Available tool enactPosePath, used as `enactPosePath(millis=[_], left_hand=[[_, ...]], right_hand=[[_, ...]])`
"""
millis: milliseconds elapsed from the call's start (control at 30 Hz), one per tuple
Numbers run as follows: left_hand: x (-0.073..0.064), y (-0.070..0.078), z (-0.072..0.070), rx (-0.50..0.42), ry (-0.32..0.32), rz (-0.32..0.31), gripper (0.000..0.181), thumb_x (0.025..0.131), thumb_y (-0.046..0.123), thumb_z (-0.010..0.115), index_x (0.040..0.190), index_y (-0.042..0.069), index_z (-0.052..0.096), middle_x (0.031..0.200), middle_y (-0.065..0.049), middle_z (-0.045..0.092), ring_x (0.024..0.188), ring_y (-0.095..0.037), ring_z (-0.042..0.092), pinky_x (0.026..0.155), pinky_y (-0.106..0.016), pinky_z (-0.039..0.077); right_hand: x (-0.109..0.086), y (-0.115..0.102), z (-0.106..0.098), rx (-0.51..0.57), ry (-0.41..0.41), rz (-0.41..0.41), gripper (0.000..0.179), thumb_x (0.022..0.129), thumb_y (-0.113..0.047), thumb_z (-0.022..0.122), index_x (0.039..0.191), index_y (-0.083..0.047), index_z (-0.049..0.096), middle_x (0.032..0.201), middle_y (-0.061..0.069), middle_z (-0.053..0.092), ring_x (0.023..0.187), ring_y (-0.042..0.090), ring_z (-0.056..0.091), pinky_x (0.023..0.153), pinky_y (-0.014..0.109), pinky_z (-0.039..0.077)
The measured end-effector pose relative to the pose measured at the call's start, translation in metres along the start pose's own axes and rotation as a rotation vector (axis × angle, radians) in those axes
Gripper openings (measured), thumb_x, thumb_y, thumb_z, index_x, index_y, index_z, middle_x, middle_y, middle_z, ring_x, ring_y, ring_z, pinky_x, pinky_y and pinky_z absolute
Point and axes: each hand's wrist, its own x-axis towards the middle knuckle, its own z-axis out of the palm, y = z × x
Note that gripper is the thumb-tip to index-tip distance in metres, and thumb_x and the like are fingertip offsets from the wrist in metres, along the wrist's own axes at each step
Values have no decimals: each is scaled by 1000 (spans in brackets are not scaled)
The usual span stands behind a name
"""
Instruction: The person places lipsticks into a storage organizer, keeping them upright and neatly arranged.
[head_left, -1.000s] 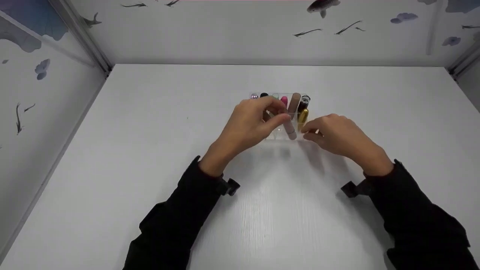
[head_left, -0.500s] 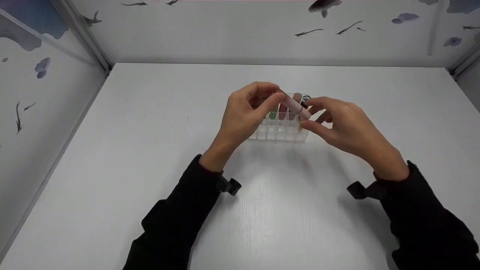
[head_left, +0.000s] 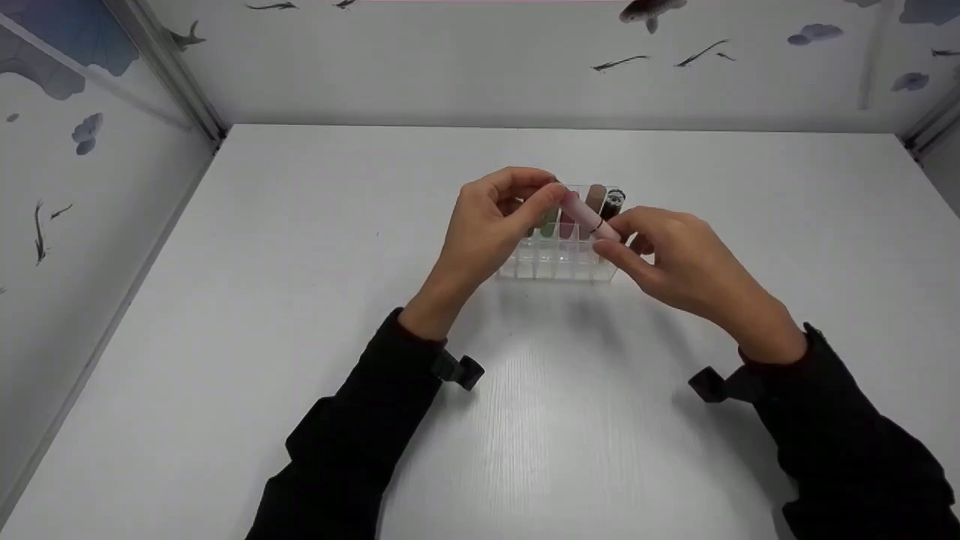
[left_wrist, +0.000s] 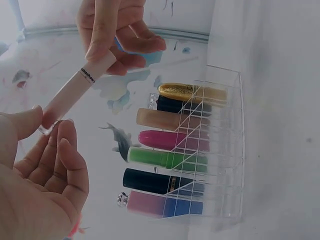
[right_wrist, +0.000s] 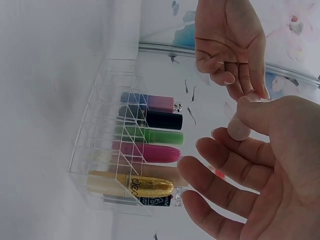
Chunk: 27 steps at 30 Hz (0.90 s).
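Observation:
A pale pink lip gloss tube [head_left: 581,212] is held slantwise above a clear acrylic organizer [head_left: 556,268]. My left hand [head_left: 491,221] pinches its clear rosy end between thumb and fingertips. At the pale cap end, my right hand [head_left: 682,255] has thumb and fingers on the tube. The left wrist view shows small dark lettering near the cap of the lip gloss tube [left_wrist: 70,92]. In the right wrist view only the round cap end [right_wrist: 239,129] shows beside the right thumb, and the rest is hidden.
Several cosmetic tubes stand in the organizer's slots: gold [left_wrist: 175,91], brown [left_wrist: 155,119], magenta [left_wrist: 157,139], green [left_wrist: 150,157], dark [left_wrist: 145,181] and pink-and-blue [left_wrist: 150,204]. The white tabletop [head_left: 300,247] is bounded by a printed panel [head_left: 450,67] at the back.
The lip gloss tube has risen from near the organizer's front and tilted toward the right. My right hand has moved up from the organizer's right corner and come onto the tube's cap end.

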Motion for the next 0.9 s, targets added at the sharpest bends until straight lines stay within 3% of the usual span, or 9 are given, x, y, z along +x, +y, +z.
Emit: enactPosePath(millis=[100,333,500,667,767,900], left_hand=[[1,-1,0,-36,-9,-39,23,87,17,67,106,3,67,92,-9,69,79,-30,63,72,-42,51],[1,-4,-1,-62,-34,-130,27,88,20,67,110,5,68,95,-6,70,79,-25,64,63,-24,47],[2,-9,-4,-123,-68,-157,26,86,21,69,108,7,69,94,-6,70,75,-18,63,63,-24,46],[7,-23,-3,-129,-84,-150,29,84,29,70,109,12,70,97,-3,71,81,-26,65,66,-28,49],[6,-19,-2,-133,-91,-160,30,86,27,69,111,11,69,100,-3,72,88,-33,66,70,-29,52],[3,-12,-2,-141,-100,-178,30,88,24,67,113,9,67,102,-2,73,89,-29,68,72,-29,53]], right_hand=[[0,-1,1,-10,10,-7,25,93,-38,56,95,-14,65,83,-7,65,70,6,61,60,27,49],[0,-2,4,15,13,-31,22,92,-37,58,92,-16,66,80,-10,65,68,2,57,60,23,48],[1,-3,7,28,0,-42,21,92,-38,59,89,-17,65,78,-11,64,67,1,57,58,21,46],[1,-3,9,29,-7,-53,22,91,-38,59,88,-18,64,76,-11,63,65,1,56,55,21,45],[1,-3,10,32,-5,-64,21,91,-38,60,86,-18,64,74,-11,62,63,1,55,54,21,45],[0,-4,11,30,-9,-78,20,91,-38,60,86,-18,64,73,-10,62,61,2,54,52,22,44]])
